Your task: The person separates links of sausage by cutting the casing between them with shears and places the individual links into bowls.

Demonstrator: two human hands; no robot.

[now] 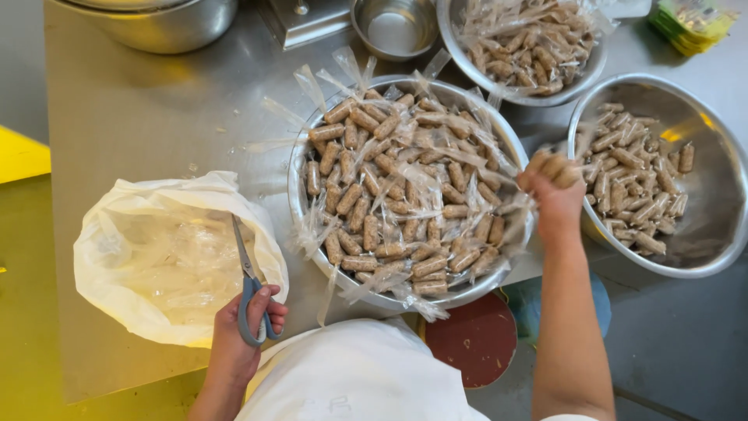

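Observation:
My left hand (pixel 238 335) grips blue-handled scissors (pixel 248 274), blades pointing up over a white plastic bag (pixel 117 265) that holds clear wrapper scraps. My right hand (pixel 555 195) is closed around a few brown pellet-like rolls, raised between the middle steel bowl (pixel 300 199) and the right steel bowl (pixel 721 218). The middle bowl is heaped with brown rolls in clear plastic wrappers (pixel 405 187). The right bowl holds unwrapped brown rolls (pixel 635 187).
A third steel bowl (pixel 596 66) of wrapped rolls sits at the back. A small empty steel bowl (pixel 395 30) and a large steel basin (pixel 164 27) stand behind. Green packets (pixel 689 23) lie top right. A round red stool (pixel 477 339) sits below the steel table (pixel 156 117).

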